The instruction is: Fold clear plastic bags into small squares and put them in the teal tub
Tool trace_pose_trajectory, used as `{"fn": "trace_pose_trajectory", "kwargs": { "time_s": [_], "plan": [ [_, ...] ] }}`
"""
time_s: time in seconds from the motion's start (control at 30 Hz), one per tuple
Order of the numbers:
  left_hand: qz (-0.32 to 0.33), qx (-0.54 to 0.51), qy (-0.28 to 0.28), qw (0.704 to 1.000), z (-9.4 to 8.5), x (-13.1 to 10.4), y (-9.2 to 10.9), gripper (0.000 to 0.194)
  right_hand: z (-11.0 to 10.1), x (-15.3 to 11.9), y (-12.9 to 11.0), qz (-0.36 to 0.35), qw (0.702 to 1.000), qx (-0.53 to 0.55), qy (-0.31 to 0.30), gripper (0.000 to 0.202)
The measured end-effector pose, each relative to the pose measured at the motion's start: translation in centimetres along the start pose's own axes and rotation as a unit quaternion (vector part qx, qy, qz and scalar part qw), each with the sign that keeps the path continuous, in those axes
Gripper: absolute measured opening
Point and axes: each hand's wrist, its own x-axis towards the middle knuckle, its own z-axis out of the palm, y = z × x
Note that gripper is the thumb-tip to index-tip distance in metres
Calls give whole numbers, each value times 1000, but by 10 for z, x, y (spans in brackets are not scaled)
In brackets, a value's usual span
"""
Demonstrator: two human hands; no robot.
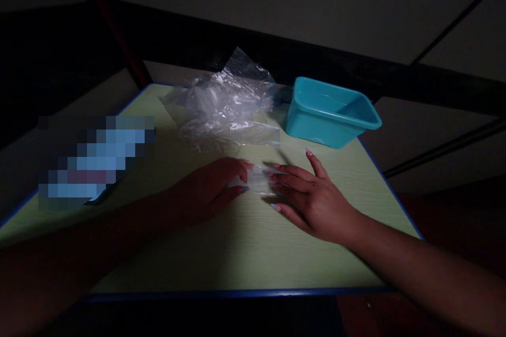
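Observation:
A small, folded piece of clear plastic (260,179), perhaps a bag, lies low over the middle of the table. My left hand (215,184) grips its left end between thumb and fingers. At the right end, my right hand (316,197) has its fingers spread and stretched out; the fingertips reach the plastic's edge, and whether they press on it I cannot tell. Just beyond the hands sits a loose, crumpled heap of clear plastic bags (221,108).
A turquoise plastic basket (316,122) stands at the table's back right. On the left lies a phone-like device (103,155) with a blurred-out screen. The pale green table (237,253) has a blue edge, with a wall behind. The light is dim.

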Motion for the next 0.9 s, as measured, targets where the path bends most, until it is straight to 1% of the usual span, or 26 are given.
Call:
{"fn": "trace_pose_trajectory", "kwargs": {
  "time_s": [0.07,0.1,0.27,0.4,0.57,0.77,0.9],
  "plan": [
    [-23,4,37,999,1,4,1,20,0,0,-1,1,1000,-3,2,31],
    [-27,6,46,999,2,7,0,21,0,0,-1,1,1000,-6,4,31],
    [-19,13,34,999,11,17,-1,23,-1,1,-3,-2,1000,-19,13,30],
    [-21,21,39,999,14,21,0,21,-4,1,-3,-1,1000,-20,16,31],
    [-21,38,43,998,15,21,-2,18,-5,1,-4,2,1000,-15,23,33],
    [-25,43,44,998,19,19,-7,25,-4,0,-4,0,999,-25,24,33],
    [-17,33,47,998,18,19,-6,21,-5,1,-3,-2,999,-36,21,30]
  ]
}}
